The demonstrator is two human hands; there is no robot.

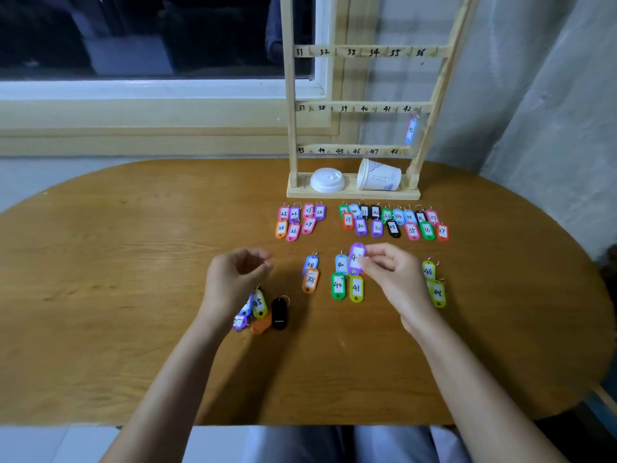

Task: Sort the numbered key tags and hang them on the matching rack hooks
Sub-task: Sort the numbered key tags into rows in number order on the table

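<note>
Two bare forearms reached over the oval wooden tabletop (133, 262), where a small heap of loose tags (263, 314), a black one and a yellow-green "45" among them, lay just beside the left wrist. The left hand (233, 279) hovered above the wood, its fingers loosely curled with nothing visible in them. The right hand (390, 275) pinched a purple key tag (356, 259) between thumb and fingers, holding it upright above the sorted pairs; its number began with 4, the second digit hidden. Below it lay a green "40" (338, 286) and a yellow-green "41" (356, 289), with two "38" tags (310, 279) to their left and two "48" tags (433, 282) to their right. Farther back, tags 25 to 28 (298, 220) and 29 to 37 (394, 222) sat in two groups. Behind them stood the wooden rack (292, 128), its bars numbered 31 to 48, a single blue tag (411, 130) hanging under 42, and a tipped paper cup (379, 175) and white lid (327, 179) on its base.
</note>
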